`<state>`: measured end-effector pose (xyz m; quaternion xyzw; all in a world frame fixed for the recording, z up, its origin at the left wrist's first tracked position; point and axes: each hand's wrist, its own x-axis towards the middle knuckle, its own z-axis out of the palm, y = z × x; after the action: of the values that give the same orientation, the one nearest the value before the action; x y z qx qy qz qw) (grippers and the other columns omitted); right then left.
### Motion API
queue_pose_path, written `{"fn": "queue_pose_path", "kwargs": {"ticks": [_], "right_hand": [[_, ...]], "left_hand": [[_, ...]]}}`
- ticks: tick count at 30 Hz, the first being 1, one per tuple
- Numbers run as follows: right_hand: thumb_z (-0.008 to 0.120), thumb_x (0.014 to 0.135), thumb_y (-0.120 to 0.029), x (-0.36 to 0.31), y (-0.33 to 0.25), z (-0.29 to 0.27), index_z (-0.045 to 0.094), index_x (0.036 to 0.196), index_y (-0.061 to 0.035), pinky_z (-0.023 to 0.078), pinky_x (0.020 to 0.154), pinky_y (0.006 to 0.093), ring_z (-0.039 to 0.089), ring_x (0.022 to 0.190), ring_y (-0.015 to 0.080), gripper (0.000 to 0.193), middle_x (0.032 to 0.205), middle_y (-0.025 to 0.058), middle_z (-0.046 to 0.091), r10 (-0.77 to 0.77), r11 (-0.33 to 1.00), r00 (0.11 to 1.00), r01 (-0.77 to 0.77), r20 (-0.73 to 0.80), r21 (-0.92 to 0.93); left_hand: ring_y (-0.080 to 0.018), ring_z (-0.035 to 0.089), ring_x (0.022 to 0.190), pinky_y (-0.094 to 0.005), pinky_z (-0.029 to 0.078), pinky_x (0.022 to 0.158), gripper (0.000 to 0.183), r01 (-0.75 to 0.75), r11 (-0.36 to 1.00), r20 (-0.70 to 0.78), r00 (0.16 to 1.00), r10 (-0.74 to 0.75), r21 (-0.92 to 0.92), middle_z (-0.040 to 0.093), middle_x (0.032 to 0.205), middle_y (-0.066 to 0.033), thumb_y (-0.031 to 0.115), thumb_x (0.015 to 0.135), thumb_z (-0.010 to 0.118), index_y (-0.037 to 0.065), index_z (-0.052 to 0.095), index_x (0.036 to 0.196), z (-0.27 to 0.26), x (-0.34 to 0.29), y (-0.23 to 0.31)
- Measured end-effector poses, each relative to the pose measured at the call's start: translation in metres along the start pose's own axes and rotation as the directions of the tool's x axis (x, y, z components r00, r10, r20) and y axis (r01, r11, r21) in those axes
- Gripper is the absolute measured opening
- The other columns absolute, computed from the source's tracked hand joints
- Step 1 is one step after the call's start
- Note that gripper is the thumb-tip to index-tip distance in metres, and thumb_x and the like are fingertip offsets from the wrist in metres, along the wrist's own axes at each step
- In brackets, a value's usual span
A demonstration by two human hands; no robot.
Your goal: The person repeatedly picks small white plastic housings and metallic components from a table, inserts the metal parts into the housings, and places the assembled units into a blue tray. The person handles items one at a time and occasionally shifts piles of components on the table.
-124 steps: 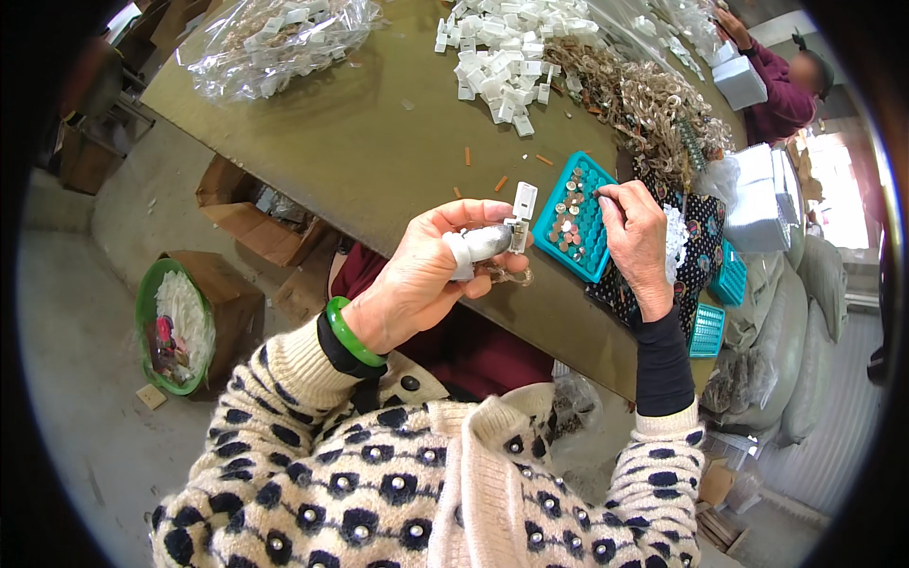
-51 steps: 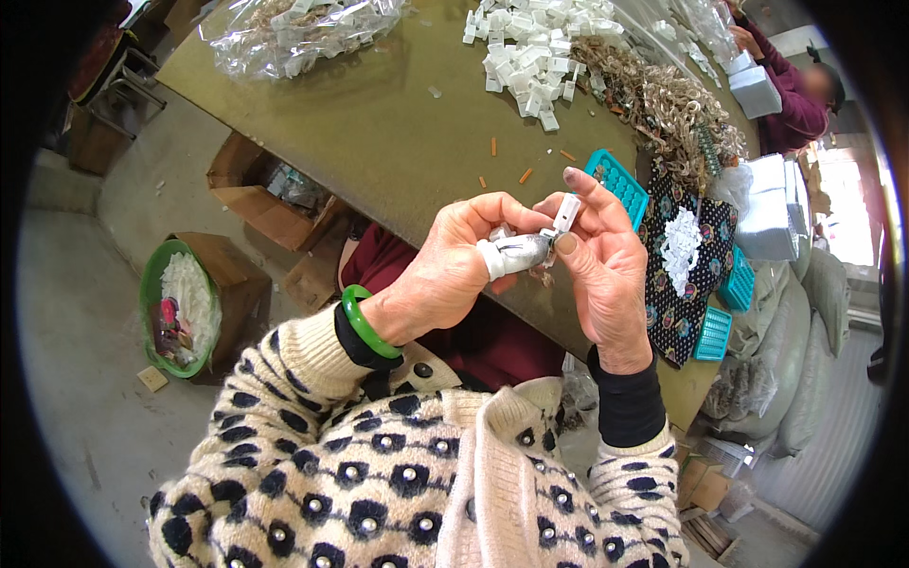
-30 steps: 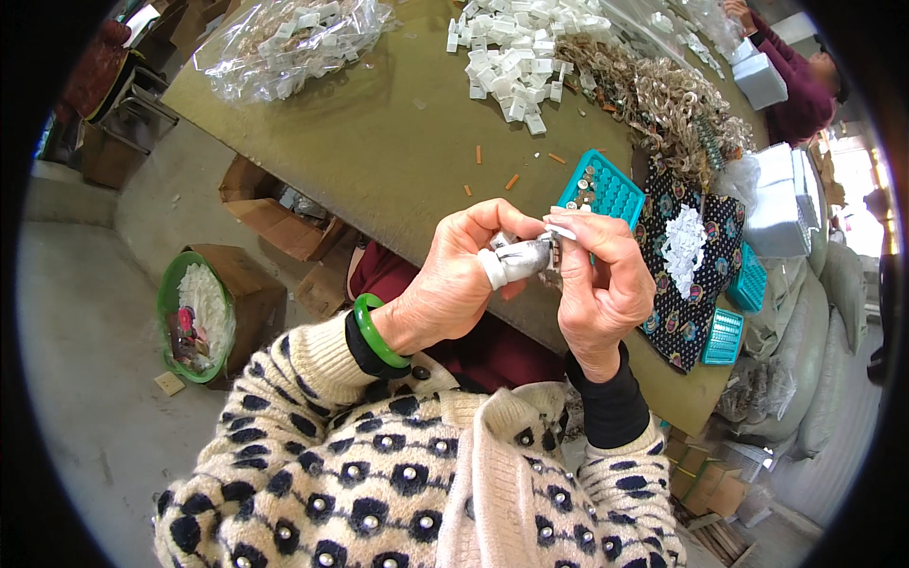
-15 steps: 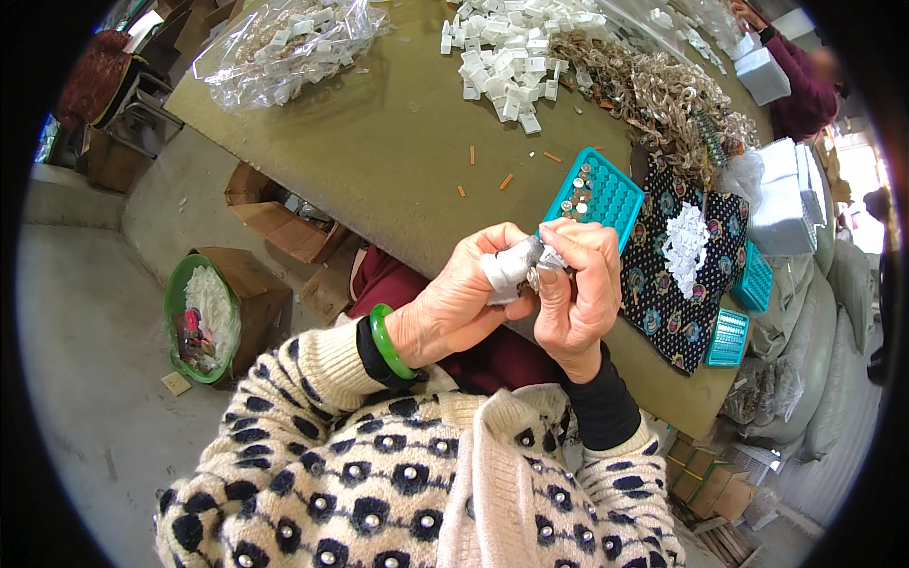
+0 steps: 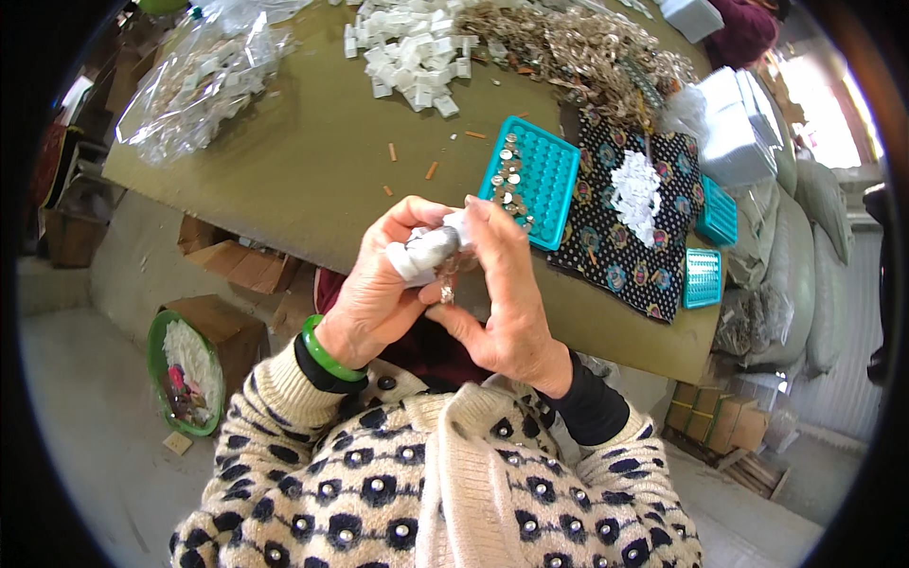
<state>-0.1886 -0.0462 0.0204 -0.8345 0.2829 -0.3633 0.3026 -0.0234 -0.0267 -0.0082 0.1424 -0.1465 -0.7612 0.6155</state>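
Two hands meet above the counter.
Left hand grips a small white case; right hand beside it, thumb and fingers apart.

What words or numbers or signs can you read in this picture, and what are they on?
None: no word, label, brand, number or sign is readable.
White-and-grey piece in the left hand: too blurred to tell.
Round silvery bits in the teal tray: too small to tell.
White plastic pieces: too small to tell.
Patterned cloth: coloured shapes, no letters I can make out.
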Motion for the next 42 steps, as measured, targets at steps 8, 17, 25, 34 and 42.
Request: {"fn": "queue_pose_path", "kwargs": {"ticks": [8,17,25,34,42], "right_hand": [[0.063,0.085,0.001,-0.014,0.056,-0.087,0.065,0.099,0.0005,0.050,0.071,0.0348,0.061,0.079,0.0260,0.014,0.092,0.0131,0.061,0.033,0.841,0.938,-0.213,-0.346,-0.498],[0.055,0.084,0.009,-0.028,0.109,-0.126,0.067,0.088,0.0009,0.051,0.077,0.0341,0.064,0.084,0.0272,0.015,0.092,0.0129,0.062,0.273,0.796,0.917,-0.385,-0.290,-0.468],[0.066,0.082,-0.001,-0.025,0.122,-0.120,0.067,0.090,-0.0005,0.048,0.075,0.0388,0.059,0.084,0.0299,0.008,0.088,0.0119,0.058,0.182,0.643,0.951,-0.306,-0.249,-0.702],[0.063,0.084,0.000,-0.014,0.122,-0.119,0.059,0.088,-0.0019,0.048,0.074,0.0413,0.059,0.082,0.0333,0.006,0.084,0.0123,0.059,0.026,0.693,0.974,-0.180,-0.226,-0.698],[0.058,0.097,-0.002,-0.006,0.035,-0.068,0.062,0.103,-0.0002,0.049,0.075,0.0209,0.059,0.078,0.0076,0.008,0.090,0.0008,0.063,0.472,0.842,0.862,-0.380,-0.183,0.383]], "left_hand": [[-0.0292,0.065,0.100,-0.0326,0.063,0.056,0.033,-0.017,1.000,0.028,0.999,0.016,0.009,0.053,0.108,-0.0129,0.025,0.089,0.072,0.009,0.057,0.113,-0.019,0.003,0.002],[-0.0246,0.065,0.090,-0.0278,0.059,0.050,0.047,0.067,0.997,0.042,0.997,-0.068,0.044,0.054,0.103,-0.0133,0.033,0.087,0.074,0.005,0.056,0.120,-0.024,0.003,0.002],[-0.0217,0.064,0.084,-0.0237,0.055,0.045,0.030,0.106,0.994,-0.008,0.994,-0.106,0.033,0.053,0.100,-0.0130,0.016,0.092,0.067,0.005,0.059,0.119,-0.027,0.003,-0.001],[-0.0230,0.065,0.084,-0.0258,0.056,0.052,0.030,0.082,0.996,0.010,0.997,-0.082,0.037,0.057,0.112,-0.0181,0.016,0.092,0.067,0.006,0.059,0.119,-0.025,0.004,-0.003],[-0.0254,0.068,0.086,-0.0267,0.058,0.061,0.030,0.080,0.996,0.006,0.997,-0.080,0.026,0.061,0.115,-0.0204,0.015,0.093,0.065,0.006,0.061,0.121,-0.020,0.002,-0.004]]}}
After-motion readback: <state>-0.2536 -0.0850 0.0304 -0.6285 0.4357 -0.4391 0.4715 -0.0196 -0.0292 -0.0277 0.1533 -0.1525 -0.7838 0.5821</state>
